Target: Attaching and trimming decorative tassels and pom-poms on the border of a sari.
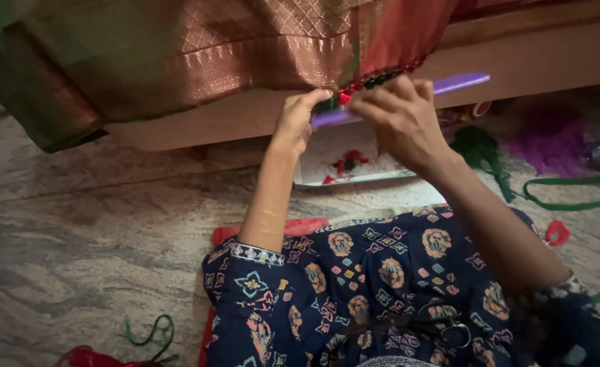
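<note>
— What is sitting at the centre of the work?

— A row of small red and green tassels (374, 79) is hanging along the edge of a red and copper woven sari (266, 47), which is draping over a pale wooden ledge (517, 51). A purple strip-shaped tool (459, 83), perhaps a comb or ruler, is lying flat just under that edge.

— What are the hands doing?

— The left hand (296, 119) is pinching the fabric edge beside a red tassel, thumb and fingers closing together on it. The right hand (398, 115) is curling over the purple tool and the tassel row, fingers bent and gripping there; exactly what lies under the fingers I cannot tell.

— And just below them?

— A shallow white tray (368, 178) is resting on the floor, holding red and green thread scraps (347, 162).

— Further out?

— Green thread (480, 153) and a purple bundle of thread (551, 139) are lying to the right, with a green ribbon (572, 194) looping near them. A dark blue printed garment (381, 285) is covering the person's lap, scissors (449, 325) are resting on it, and a green cord (153, 333) is curling on the patterned floor (75, 224) at lower left.
</note>
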